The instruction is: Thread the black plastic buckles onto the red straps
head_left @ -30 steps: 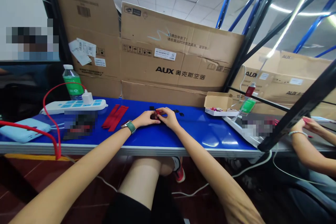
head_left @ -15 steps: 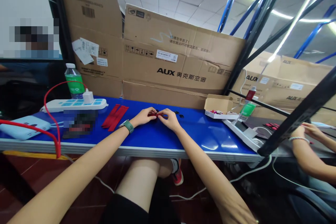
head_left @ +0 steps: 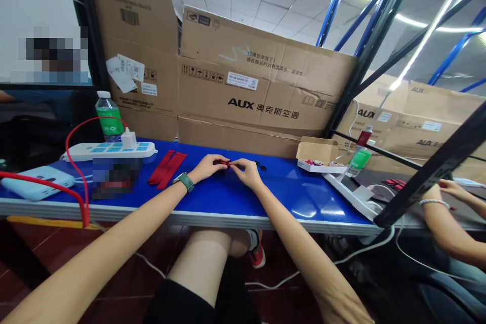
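Where the blue counter (head_left: 190,217) passes in front of the person's lap, the left hand (head_left: 207,167), with a green-strapped watch (head_left: 185,181) on its wrist, and the right hand (head_left: 246,172) close their grip from either side on a small red piece (head_left: 222,162), pinching it just above the counter. Small black pieces (head_left: 260,165) lie just to the right. Red strips (head_left: 167,169) lie to the left, near a white power strip (head_left: 108,150). Farther right sits an open cardboard box (head_left: 317,154) of small pinkish-red items, and AUX cartons (head_left: 266,81) stand behind the counter.
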`<state>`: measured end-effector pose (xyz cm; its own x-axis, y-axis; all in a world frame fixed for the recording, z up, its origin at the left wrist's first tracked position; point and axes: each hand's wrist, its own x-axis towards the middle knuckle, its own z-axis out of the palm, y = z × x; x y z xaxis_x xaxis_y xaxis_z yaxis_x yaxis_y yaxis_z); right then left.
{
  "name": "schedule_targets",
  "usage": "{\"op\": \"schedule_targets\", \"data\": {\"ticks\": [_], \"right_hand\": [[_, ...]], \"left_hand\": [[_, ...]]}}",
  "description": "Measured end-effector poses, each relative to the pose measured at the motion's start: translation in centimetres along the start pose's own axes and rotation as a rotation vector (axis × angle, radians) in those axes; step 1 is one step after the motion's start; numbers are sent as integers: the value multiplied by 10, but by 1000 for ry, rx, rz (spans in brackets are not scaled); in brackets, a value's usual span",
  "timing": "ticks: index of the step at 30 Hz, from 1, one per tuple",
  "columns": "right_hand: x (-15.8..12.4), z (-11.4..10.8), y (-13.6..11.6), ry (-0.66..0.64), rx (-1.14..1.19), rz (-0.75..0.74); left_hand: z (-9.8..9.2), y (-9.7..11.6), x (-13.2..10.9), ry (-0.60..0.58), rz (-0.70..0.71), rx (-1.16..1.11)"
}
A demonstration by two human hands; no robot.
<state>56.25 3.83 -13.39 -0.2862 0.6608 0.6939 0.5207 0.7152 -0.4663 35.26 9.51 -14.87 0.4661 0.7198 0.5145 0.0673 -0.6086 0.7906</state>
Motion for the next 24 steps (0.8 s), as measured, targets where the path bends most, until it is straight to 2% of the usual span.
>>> {"op": "schedule_targets", "data": {"ticks": [5,9,17,24], "right_hand": [[0,0,-4,-6,-42,4],[2,-3,-5,-13,20,17],[2,-1,3,-26,53,35],[3,0,6,-8,73,71]], "left_hand": [[0,4,-1,21,-48,-17],[0,4,-1,27,-54,-64],[2,-2,-1,39,-73,-44],[3,5,-2,55,-66,-64]]}}
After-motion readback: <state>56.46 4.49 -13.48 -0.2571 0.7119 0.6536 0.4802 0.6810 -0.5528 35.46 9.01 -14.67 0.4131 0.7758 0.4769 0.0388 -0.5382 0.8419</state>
